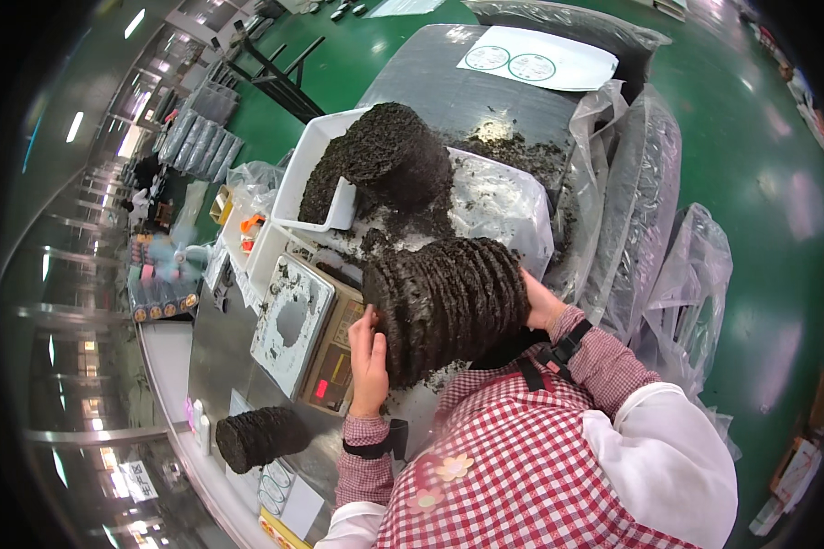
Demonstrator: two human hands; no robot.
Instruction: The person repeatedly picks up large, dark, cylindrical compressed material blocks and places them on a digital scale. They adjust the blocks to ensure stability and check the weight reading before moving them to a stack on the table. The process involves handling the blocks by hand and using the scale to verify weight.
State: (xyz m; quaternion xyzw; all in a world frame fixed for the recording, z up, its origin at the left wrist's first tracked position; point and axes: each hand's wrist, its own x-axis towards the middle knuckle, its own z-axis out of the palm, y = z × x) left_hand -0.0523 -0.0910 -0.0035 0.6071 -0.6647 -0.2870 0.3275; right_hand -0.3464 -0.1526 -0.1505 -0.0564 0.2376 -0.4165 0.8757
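Between my two hands lies a thick, ridged stack of dark round cakes (453, 306) that look like dried seaweed, tipped on its side. My left hand (368, 368) presses its left end, fingers bent along the edge. At the other end, my right hand (542, 304) grips the stack, its fingers partly hidden. Just beyond stands another dark pile of round cakes (398, 156), partly in a white tray (343, 205) that also holds loose dark flakes. A scale (293, 318) with a pale, flake-dusted platform sits left of the held stack.
A smaller dark cylinder of cakes (261, 438) lies near the table's left edge. Clear plastic bags (627, 220) hang along the right side. A printed sheet (542, 59) rests on the large dark bundle at the far end. Crumbs (513, 151) litter the surface below it.
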